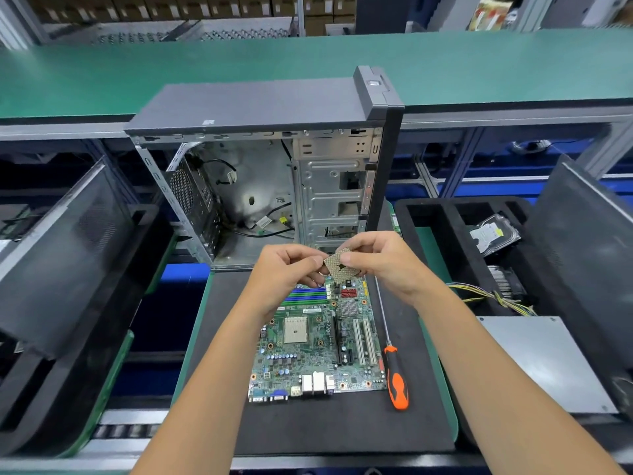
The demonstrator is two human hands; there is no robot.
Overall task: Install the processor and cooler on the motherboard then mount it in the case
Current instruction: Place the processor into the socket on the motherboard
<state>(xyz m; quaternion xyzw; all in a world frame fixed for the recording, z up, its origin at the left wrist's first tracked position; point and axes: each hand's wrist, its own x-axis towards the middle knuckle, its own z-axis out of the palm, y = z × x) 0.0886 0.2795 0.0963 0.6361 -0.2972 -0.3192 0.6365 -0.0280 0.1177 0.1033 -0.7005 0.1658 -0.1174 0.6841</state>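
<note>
1. Fingers (346, 258) of both hands pinch the processor (341, 265) by its edges: the left hand (286, 272) holds its left side, the right hand (380, 260) its upper right corner, thumb on the face.
2. Held in the air, the processor is tilted with its pin side toward the camera, above the far end of the motherboard (315, 344).
3. Flat on a black mat (342, 430), the motherboard shows a bare white socket (295, 330) near its middle, blue and green memory slots (308, 295) at the far end, and its rear ports facing the person.
4. An orange-and-black screwdriver (394, 368) lies on the mat just beside the board's right edge, with the handle near the person and the long shaft pointing away.
5. Beyond the mat stands the open grey case (260, 108), its bare metal interior with loose cables facing the person.
6. At the right, a black foam tray (442, 214) holds a hard drive (495, 233) and a bundle of yellow and black wires (493, 296); a grey metal panel (544, 361) lies nearer.
7. A green table (137, 70) runs across behind the case.
</note>
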